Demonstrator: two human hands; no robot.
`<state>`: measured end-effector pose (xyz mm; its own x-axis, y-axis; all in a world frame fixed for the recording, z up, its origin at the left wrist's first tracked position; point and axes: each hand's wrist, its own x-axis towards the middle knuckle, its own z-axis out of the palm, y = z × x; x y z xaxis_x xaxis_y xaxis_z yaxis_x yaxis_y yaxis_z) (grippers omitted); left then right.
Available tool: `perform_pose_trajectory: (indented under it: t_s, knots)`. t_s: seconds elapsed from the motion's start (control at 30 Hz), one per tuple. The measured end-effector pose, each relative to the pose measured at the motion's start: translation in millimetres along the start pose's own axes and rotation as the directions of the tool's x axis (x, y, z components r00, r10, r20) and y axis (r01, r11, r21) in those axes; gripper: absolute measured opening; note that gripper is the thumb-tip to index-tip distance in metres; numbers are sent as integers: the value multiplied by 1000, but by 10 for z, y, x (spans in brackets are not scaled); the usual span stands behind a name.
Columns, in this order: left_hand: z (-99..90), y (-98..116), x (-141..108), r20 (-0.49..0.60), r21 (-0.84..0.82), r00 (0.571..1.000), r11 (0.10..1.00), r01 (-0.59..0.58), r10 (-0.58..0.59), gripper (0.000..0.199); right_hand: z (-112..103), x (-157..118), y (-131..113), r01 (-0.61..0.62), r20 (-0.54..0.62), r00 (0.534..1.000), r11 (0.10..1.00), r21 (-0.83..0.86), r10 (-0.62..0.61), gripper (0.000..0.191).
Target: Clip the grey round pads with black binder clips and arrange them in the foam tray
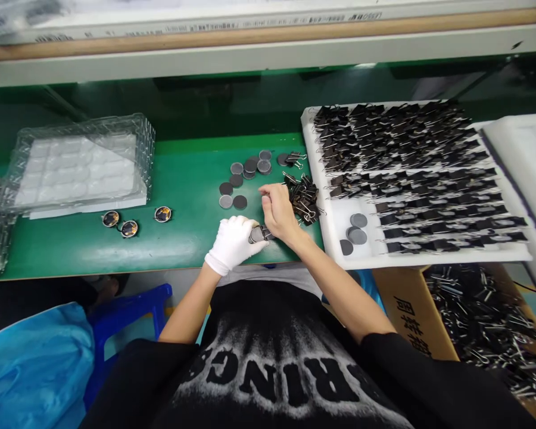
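Observation:
My left hand (234, 241), in a white glove, is closed on a grey round disc (256, 233) with a black binder clip (267, 233) at its right side, close to the table's front edge. My bare right hand (279, 213) is beside it, fingers bent, with a grey disc partly showing at its fingertips. Beyond my hands, several grey and black discs (240, 202) lie on the green table. A pile of black binder clips (304, 196) sits just right of my right hand.
A white foam tray (429, 260) holds rows of clipped pieces and several loose discs at the right. Clear plastic trays (143, 149) are stacked at the left, near three round picture pieces (163, 214). An open carton (402, 298) of clips stands below right; a blue stool (129, 310) is below left.

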<state>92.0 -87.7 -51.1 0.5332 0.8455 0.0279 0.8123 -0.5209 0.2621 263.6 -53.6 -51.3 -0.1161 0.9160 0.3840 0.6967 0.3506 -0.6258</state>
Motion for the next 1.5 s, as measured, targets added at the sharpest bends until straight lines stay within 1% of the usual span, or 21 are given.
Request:
perform_pose_trajectory:
  t_s: [0.07,0.1,0.17,0.23,0.27,0.3,0.37,0.4,0.47,0.5,0.57,0.67,0.8,0.93,1.07,1.13,1.2,1.27,1.37,1.43,1.5]
  knots:
    - [6,22,-18,-17,6,999,999,46,-46,47,-193,-86,-90,34,-134,990,999,11,-32,36]
    - [13,37,-35,-38,11,994,995,99,-99,46,-312,-155,-125,1,-204,979,1000,-18,-4,35]
    - [25,66,-79,-115,21,965,970,241,-237,52,-550,-325,-153,-153,-286,952,978,-141,107,31]
    - [13,83,-117,-186,23,932,947,320,-310,67,-730,-494,-119,-276,-258,946,904,-326,196,30]
    - [-9,83,-125,-195,29,936,952,304,-293,77,-784,-560,-86,-301,-220,949,860,-412,227,32]
    - [-43,78,-122,-176,45,955,968,248,-237,84,-811,-609,-48,-307,-182,951,821,-481,249,33]
    - [-136,53,-85,-66,104,996,992,71,-64,79,-801,-652,23,-288,-128,957,777,-560,262,29]
    - [-189,39,-56,3,137,1000,991,-8,8,72,-775,-652,50,-281,-121,958,768,-576,260,26]
    - [-286,15,0,101,196,993,978,-71,52,62,-711,-632,89,-286,-141,957,765,-577,252,19]
    - [-326,8,21,126,219,992,974,-59,32,63,-681,-619,102,-299,-161,954,771,-562,253,18]
    - [-382,1,33,142,252,989,968,1,-38,74,-638,-603,126,-337,-209,941,794,-506,267,18]
    - [-424,-17,-10,127,282,987,958,55,-94,86,-606,-595,154,-386,-270,917,831,-401,295,19]
    - [-452,-101,-88,62,269,998,963,15,-33,91,-588,-555,142,-416,-284,900,848,-329,331,14]
    - [-494,-224,-120,119,218,991,972,-89,64,94,-640,-443,102,-458,-246,877,872,-172,412,10]
    - [-535,-349,-105,171,192,971,961,-198,166,76,-789,-355,61,-403,-217,882,908,117,419,9]
    - [-543,-395,-87,171,193,971,961,-197,165,62,-844,-364,-18,-388,-195,876,885,257,441,10]
    - [-540,-417,-76,172,211,978,965,-156,120,49,-840,-413,-159,-406,-157,870,860,308,467,11]
    - [-527,-410,-80,179,242,982,964,-106,63,44,-763,-486,-337,-431,-104,877,864,260,469,11]
    - [-482,-359,-107,122,271,992,962,-40,7,57,-543,-586,-556,-475,10,879,876,81,476,10]
    - [-435,-322,-116,77,247,997,968,-36,17,71,-387,-623,-613,-497,93,862,867,-42,499,10]
    - [-380,-309,-113,85,199,995,978,-70,54,70,-279,-636,-600,-498,167,841,857,-135,515,10]
